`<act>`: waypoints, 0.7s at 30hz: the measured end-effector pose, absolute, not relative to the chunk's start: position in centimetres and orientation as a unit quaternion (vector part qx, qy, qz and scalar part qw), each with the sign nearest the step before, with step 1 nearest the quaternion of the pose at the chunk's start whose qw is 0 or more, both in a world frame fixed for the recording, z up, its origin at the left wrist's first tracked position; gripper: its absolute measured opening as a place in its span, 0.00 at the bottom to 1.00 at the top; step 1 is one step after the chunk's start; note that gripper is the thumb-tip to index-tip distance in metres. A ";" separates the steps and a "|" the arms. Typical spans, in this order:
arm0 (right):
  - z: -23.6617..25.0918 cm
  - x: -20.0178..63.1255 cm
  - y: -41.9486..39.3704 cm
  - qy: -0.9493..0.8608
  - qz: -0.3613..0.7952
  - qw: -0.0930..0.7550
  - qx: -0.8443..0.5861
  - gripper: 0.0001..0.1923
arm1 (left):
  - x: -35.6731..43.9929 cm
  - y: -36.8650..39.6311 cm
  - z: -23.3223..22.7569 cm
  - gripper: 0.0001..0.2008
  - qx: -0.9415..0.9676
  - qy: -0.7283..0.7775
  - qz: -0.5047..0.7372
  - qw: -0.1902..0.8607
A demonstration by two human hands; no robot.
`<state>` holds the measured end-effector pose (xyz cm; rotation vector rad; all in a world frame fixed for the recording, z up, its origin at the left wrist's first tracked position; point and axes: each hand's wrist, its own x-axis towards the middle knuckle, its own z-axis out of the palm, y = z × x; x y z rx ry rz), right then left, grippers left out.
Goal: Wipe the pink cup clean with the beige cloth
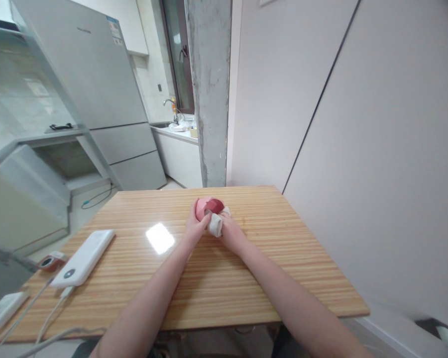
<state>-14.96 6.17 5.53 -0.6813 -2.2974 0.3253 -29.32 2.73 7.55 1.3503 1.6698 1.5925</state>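
Near the far middle of the wooden table, both arms reach forward and the hands meet. My left hand is closed around the side of a pink rounded cup-like thing with a dark red part at its upper right; its exact kind cannot be made out. In my right hand is a bunched greyish-white cloth, held against the near right side of the pink thing. Part of the cloth shows above the right fingers. The fingers of both hands are partly hidden.
A white power bank with a cable plugged in lies on the table at the left. Beside it are a reddish-brown roll and a white power strip. A wall borders the right; a fridge stands behind.
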 end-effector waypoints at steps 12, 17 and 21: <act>5.5 -14.4 6.6 -0.883 0.096 0.352 -0.296 0.13 | -28.4 2.4 8.0 0.51 0.425 0.578 0.617 0.323; 5.6 -14.5 6.7 -0.891 0.117 0.356 -0.256 0.12 | -28.6 2.4 7.6 0.41 0.454 0.589 0.608 0.277; 6.0 -14.1 6.4 -0.886 0.144 0.391 -0.203 0.14 | -30.3 2.7 8.0 0.31 0.471 0.584 0.608 0.259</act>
